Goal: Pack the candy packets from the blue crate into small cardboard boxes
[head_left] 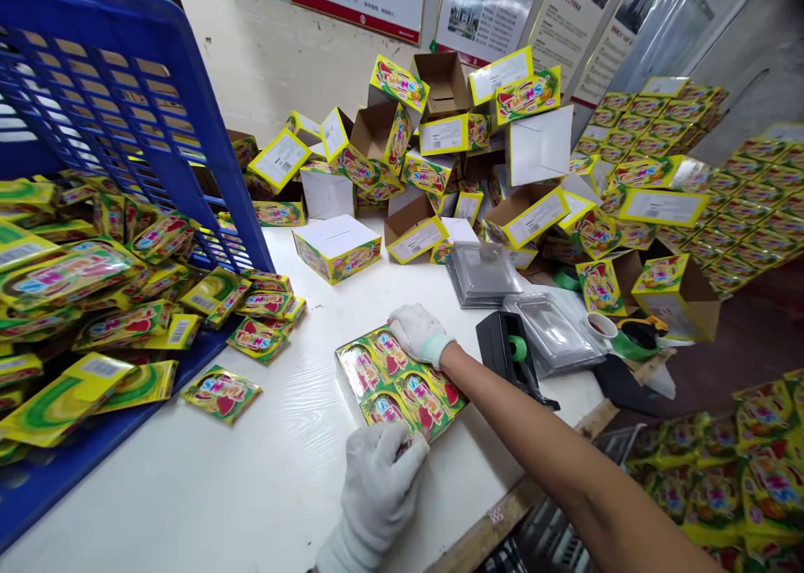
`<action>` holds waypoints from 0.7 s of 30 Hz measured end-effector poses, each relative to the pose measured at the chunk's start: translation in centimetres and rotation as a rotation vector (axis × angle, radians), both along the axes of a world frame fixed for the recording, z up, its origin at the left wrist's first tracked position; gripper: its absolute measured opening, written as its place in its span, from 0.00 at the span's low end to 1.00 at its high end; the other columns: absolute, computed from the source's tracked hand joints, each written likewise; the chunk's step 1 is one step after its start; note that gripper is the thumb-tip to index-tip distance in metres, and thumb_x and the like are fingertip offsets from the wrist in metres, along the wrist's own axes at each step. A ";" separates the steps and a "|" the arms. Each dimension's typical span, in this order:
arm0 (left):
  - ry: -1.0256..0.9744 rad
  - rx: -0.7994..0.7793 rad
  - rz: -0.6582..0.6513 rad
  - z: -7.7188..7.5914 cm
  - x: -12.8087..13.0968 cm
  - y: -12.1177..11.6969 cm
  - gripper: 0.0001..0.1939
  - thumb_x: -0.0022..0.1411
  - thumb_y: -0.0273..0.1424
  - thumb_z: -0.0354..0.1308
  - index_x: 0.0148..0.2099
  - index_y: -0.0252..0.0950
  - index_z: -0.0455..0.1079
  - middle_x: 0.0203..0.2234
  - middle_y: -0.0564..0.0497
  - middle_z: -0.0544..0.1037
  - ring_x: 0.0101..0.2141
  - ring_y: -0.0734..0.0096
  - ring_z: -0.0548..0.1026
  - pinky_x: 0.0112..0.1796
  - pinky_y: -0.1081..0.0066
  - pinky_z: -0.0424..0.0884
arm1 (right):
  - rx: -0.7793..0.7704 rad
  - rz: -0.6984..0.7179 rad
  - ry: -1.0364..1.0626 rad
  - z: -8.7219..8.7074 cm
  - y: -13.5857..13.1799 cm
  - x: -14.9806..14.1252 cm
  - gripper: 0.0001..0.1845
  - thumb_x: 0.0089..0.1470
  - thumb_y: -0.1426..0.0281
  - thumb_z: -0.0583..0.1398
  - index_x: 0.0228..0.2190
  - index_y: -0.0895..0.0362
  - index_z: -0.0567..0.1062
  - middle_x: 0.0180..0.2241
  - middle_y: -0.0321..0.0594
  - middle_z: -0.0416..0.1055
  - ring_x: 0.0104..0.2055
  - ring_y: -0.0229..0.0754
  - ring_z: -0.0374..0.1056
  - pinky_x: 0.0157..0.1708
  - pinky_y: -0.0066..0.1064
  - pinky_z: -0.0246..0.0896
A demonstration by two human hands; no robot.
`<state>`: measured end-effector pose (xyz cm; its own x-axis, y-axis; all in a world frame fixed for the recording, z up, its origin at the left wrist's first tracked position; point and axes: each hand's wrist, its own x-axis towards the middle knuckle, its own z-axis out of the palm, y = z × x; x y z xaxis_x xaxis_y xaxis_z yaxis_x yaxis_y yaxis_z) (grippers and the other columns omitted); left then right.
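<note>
1. White-gloved, the right hand (418,334) lies on the far edge of a block of four fruit-print packets (405,380), mid-frame, its fingers close together.
2. The left hand (380,477), also gloved, curls its fingers at the block's near edge, lower centre; I can't tell whether they pinch it.
3. A blue plastic crate (217,141) of loose packets (69,271) fills the left of the frame.
4. Right of centre sits a black tape dispenser (493,338); printed cartons (528,95) pile up at upper centre.

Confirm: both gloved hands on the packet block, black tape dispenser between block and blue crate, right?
No: head view shows the black tape dispenser right of the packet block, away from the blue crate. Left hand and right hand are on the block, yes.
</note>
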<state>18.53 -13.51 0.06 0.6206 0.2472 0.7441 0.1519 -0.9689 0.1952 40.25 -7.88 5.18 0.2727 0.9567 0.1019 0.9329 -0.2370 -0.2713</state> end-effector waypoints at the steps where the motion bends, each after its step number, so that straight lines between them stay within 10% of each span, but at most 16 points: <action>1: 0.005 0.032 -0.023 0.1 -0.6 0.9 0.09 0.60 0.24 0.53 0.37 0.40 0.72 0.28 0.48 0.75 0.28 0.66 0.69 0.29 0.65 0.59 | -0.006 -0.033 0.014 0.1 -0.1 0.2 0.22 0.67 0.63 0.47 0.44 0.59 0.77 0.46 0.49 0.75 0.52 0.47 0.66 0.55 0.37 0.54; 9: 0.282 0.054 -0.044 4.4 -8.6 9.9 0.08 0.65 0.35 0.54 0.41 0.42 0.74 0.45 0.45 0.76 0.40 0.59 0.74 0.41 0.57 0.65 | -0.111 -0.124 0.261 -2.3 -11.0 -0.4 0.30 0.68 0.59 0.43 0.29 0.58 0.78 0.29 0.42 0.77 0.32 0.41 0.70 0.32 0.30 0.60; 14: 0.584 -0.036 0.138 6.6 -5.5 1.6 0.23 0.61 0.45 0.57 0.52 0.36 0.71 0.53 0.37 0.72 0.53 0.41 0.67 0.50 0.42 0.63 | 0.237 -0.210 0.575 -5.1 -16.2 -4.6 0.25 0.68 0.60 0.44 0.39 0.57 0.77 0.37 0.46 0.77 0.39 0.45 0.72 0.41 0.33 0.67; 21: 0.621 0.027 0.289 4.2 -1.3 -4.2 0.18 0.68 0.30 0.50 0.57 0.37 0.69 0.58 0.38 0.70 0.59 0.37 0.64 0.55 0.33 0.57 | 0.446 -0.320 0.849 -6.8 -15.8 -6.5 0.27 0.68 0.59 0.41 0.49 0.56 0.75 0.46 0.51 0.76 0.50 0.47 0.72 0.50 0.36 0.69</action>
